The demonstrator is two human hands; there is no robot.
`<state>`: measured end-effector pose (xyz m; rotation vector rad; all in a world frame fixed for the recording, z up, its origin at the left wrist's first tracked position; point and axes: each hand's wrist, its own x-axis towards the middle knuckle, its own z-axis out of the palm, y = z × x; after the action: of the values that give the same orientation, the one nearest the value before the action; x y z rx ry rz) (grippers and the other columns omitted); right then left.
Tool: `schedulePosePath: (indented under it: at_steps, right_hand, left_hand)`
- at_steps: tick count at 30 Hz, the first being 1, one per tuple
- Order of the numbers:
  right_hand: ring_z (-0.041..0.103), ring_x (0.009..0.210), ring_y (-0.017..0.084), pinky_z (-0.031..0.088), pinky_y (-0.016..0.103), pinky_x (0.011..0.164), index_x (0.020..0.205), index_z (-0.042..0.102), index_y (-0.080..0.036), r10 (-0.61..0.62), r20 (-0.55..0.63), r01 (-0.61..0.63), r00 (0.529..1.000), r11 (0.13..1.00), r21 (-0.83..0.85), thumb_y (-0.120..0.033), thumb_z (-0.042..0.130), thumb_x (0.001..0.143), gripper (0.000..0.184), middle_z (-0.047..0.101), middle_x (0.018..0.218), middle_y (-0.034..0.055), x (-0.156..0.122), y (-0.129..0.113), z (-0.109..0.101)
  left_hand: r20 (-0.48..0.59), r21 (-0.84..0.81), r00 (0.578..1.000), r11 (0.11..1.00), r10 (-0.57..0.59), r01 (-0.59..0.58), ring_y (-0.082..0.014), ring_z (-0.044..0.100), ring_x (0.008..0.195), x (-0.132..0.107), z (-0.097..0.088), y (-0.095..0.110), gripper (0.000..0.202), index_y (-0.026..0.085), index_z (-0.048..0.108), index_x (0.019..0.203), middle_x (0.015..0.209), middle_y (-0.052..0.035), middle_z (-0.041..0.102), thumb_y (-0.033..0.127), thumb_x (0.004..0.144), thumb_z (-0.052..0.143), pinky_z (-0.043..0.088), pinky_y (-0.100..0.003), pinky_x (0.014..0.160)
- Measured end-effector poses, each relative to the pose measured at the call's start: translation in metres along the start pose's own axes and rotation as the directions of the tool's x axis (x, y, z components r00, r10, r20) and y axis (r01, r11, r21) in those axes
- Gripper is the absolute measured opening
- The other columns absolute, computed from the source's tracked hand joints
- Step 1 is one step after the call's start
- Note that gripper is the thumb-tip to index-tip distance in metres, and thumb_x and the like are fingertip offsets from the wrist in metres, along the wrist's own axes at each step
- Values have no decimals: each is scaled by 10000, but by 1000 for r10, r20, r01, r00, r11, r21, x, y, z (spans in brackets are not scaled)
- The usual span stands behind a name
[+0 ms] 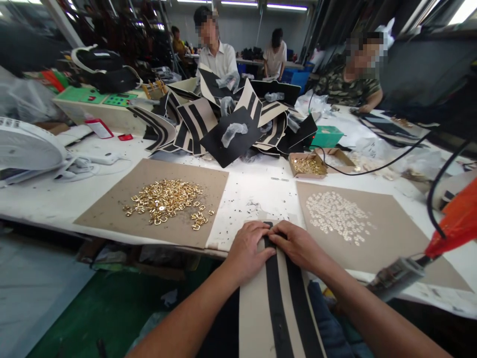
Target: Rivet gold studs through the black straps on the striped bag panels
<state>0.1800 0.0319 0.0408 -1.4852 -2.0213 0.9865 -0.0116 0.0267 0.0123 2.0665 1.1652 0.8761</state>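
Head view: striped panel (257, 313) runs from the near edge of the surface (261, 186) back toward the lap, between gold fittings (164, 199) on the left and white discs (331, 214) on the right. Left hand (250, 252) lies half spread on its far end, thumb by the dark stripe; right hand (296, 244) has fingers curled in there, can't tell if they pinch anything small. Panel looks light, bendy but springy, probably not fragile, might crease; I'd grip both long edges.

The left hand (248, 251) and right hand (297, 244) are bare. Forearms (197, 304) are uncovered. Legwear (331, 323): dark blue, creased.
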Motion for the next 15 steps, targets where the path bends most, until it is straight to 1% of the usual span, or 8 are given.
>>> schedulePosePath:
  at_steps: [3, 5, 7, 10, 12, 15]
  right_hand:
    - [625, 924, 215, 431, 339, 834, 899, 721, -243, 13, -27, -14, 1000, 999, -35, -301, 581, 931, 155, 691, 970, 24, 2, -1, 2]
    - [634, 909, 217, 435, 334, 822, 882, 743, -243, 43, -38, -45, 998, 997, -62, -285, 603, 896, 147, 708, 949, 25, 3, -2, 2]
    - [640, 873, 212, 434, 324, 788, 849, 750, -245, 75, -40, -79, 996, 993, -87, -269, 621, 866, 133, 720, 908, 16, 5, -3, 2]
    - [628, 763, 198, 423, 302, 699, 821, 736, -238, 125, -48, -129, 991, 987, -98, -257, 652, 820, 86, 709, 799, 1, 8, -3, 3]
    - [613, 706, 192, 413, 295, 657, 807, 721, -233, 139, -48, -143, 989, 985, -94, -265, 658, 813, 71, 689, 740, -5, 9, -2, 3]
    - [623, 737, 200, 424, 303, 678, 779, 710, -232, 118, -43, -122, 992, 987, -106, -297, 621, 856, 135, 695, 760, 2, 11, -4, 2]
  left_hand:
    - [-4, -8, 1000, 1000, 2, -2, -263, 542, 1261, -1, 0, -1, 430, 202, 687, 1131, 1273, -69, 672, 173, 737, 857, 450, -458, 1125]
    - [-13, -10, 1000, 1000, 8, -8, -261, 540, 1261, -2, 1, -2, 433, 205, 675, 1134, 1278, -69, 665, 174, 740, 852, 449, -457, 1125]
    - [-24, -8, 1000, 1000, 9, -9, -259, 537, 1264, -3, 2, -3, 464, 201, 656, 1162, 1289, -74, 656, 180, 742, 851, 445, -457, 1129]
    - [-27, -2, 1000, 1000, 5, -5, -258, 534, 1268, -4, 3, -4, 508, 196, 636, 1199, 1303, -80, 646, 188, 739, 853, 440, -455, 1135]
    - [-22, 1, 1000, 1000, 3, -3, -262, 535, 1269, -4, 2, -3, 498, 197, 645, 1187, 1300, -81, 649, 193, 736, 855, 439, -456, 1137]
    - [-23, 4, 1000, 1000, 4, -4, -265, 544, 1262, -3, 1, -2, 484, 199, 655, 1176, 1285, -81, 659, 189, 734, 853, 444, -457, 1134]
